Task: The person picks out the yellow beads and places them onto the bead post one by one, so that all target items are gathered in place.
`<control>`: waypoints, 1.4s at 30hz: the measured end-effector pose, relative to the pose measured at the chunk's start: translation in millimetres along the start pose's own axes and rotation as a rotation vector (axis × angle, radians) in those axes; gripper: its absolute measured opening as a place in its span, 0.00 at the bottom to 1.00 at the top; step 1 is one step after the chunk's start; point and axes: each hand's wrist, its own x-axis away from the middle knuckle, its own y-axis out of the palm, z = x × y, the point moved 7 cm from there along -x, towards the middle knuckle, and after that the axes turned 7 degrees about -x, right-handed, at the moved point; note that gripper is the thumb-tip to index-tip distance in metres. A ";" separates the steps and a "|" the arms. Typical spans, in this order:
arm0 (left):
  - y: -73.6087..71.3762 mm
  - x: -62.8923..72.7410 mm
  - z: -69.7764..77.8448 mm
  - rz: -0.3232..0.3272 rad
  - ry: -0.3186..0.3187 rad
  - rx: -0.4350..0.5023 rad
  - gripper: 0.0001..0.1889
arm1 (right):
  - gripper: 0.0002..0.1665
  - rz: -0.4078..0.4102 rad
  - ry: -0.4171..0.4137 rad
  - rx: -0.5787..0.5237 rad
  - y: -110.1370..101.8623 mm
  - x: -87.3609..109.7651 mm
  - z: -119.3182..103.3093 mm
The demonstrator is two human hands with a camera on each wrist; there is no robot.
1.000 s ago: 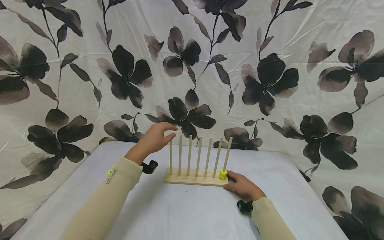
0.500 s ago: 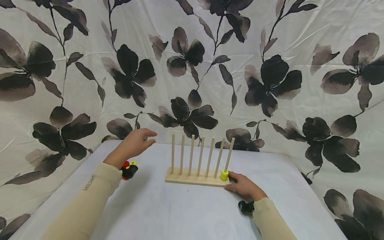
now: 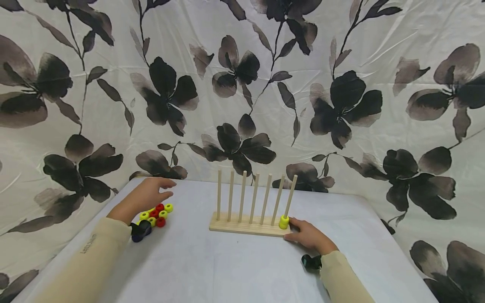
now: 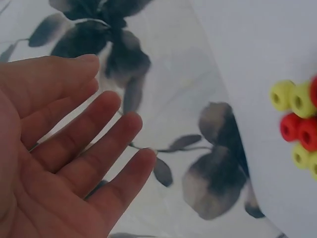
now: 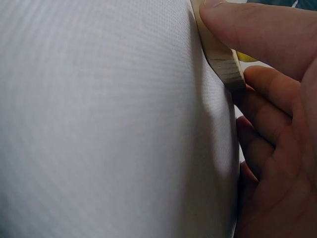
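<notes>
My left hand [image 3: 143, 197] hangs over the far left of the table, just above a loose cluster of red and yellow beads [image 3: 161, 221]. Its fingers are extended and nothing lies in the palm, as the left wrist view confirms; the same beads [image 4: 308, 133] show there at the right edge. In the middle stands a wooden peg rack [image 3: 242, 228] with a row of upright dowels. Yellow beads [image 3: 283, 223] sit at the foot of its rightmost dowel. My right hand [image 3: 310, 235] grips the rack's right end, thumb at the front edge, fingers behind.
A white cloth covers the table [image 3: 227, 269]. Behind it hangs a floral curtain [image 3: 288, 105]. Black wrist cameras sit below both hands, and the left one [image 3: 141, 230] partly hides the nearest beads.
My left hand has travelled left and slightly down, from beside the leftmost dowel to over the beads, uncovering more of them. The right hand stays on the rack.
</notes>
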 end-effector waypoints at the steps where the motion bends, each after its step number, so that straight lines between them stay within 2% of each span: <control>1: 2.2 1.2 -3.6 -0.011 -0.007 -0.005 0.19 | 0.47 0.000 0.000 0.001 -0.1 0.2 0.2; 8: 23.2 10.0 -31.7 -0.132 -0.110 0.012 0.17 | 0.48 0.002 0.006 0.006 -0.7 0.2 0.8; 19: 43.3 19.6 -66.2 -0.226 -0.149 -0.011 0.17 | 0.48 0.004 0.009 0.008 -0.8 0.2 0.9; 31: 63.7 29.8 -90.6 -0.244 -0.199 -0.048 0.12 | 0.50 -0.003 0.019 0.001 0.9 -0.8 3.8; 37: 73.1 32.2 -101.6 -0.241 -0.243 -0.018 0.14 | 0.49 0.000 0.015 0.004 0.4 -0.4 3.6; 42: 78.3 33.9 -104.3 -0.242 -0.277 0.012 0.18 | 0.50 -0.005 0.026 -0.005 0.6 -0.2 4.1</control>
